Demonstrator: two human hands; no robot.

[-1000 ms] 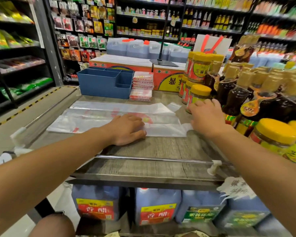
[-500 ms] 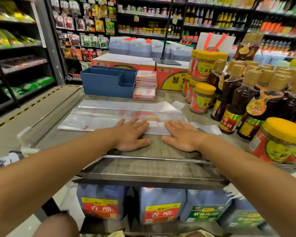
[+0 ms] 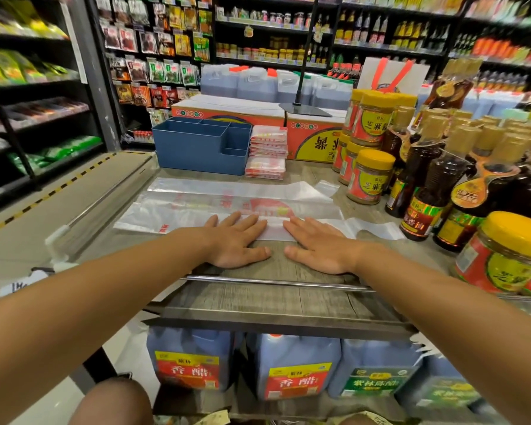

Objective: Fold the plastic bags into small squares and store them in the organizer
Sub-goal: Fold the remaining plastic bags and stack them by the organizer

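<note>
A clear plastic bag [image 3: 196,207] with red print lies flat, folded lengthwise, across the wooden shelf top [image 3: 273,296]. My left hand [image 3: 236,240] and my right hand [image 3: 316,243] lie side by side, fingers straight, pressing flat on the bag's near edge. A blue organizer [image 3: 196,148] with several compartments stands behind the bag at the left. Beside it on the right sits a stack of folded bags [image 3: 267,151].
Yellow-lidded jars [image 3: 368,176] and dark sauce bottles [image 3: 423,191] crowd the right side of the shelf, close to my right arm. Orange cartons [image 3: 313,139] stand behind. A metal rail [image 3: 273,282] runs along the near edge; jugs sit below.
My right hand came back from near the jars and went flat on the bag next to my left hand. Both hands now press the fold; little changed in the last half second.
</note>
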